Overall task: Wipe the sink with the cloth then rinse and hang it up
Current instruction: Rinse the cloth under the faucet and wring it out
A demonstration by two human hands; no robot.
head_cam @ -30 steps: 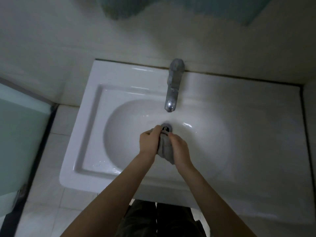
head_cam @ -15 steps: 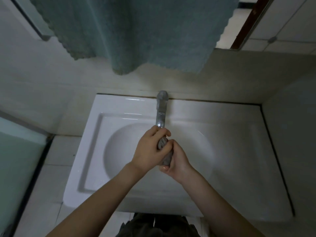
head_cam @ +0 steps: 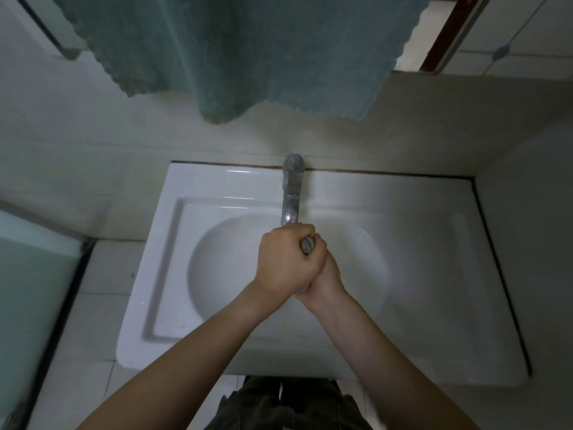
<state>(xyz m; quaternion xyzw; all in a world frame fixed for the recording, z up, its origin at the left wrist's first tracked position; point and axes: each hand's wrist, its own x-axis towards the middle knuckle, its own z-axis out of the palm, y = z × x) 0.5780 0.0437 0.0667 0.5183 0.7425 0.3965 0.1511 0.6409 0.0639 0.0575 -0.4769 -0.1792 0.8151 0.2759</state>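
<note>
White sink; cloth in left hand and right hand

Left hand: fist, back upward, fingers curled round a grey cloth; lies over the right hand.
Right hand: partly hidden under the left, fingers wrapped on the same cloth.
Wrists: meeting, touching.
Left forearm: bare, enters from lower left, angled up-right.
Right forearm: bare, enters from lower right, angled up-left.
</note>
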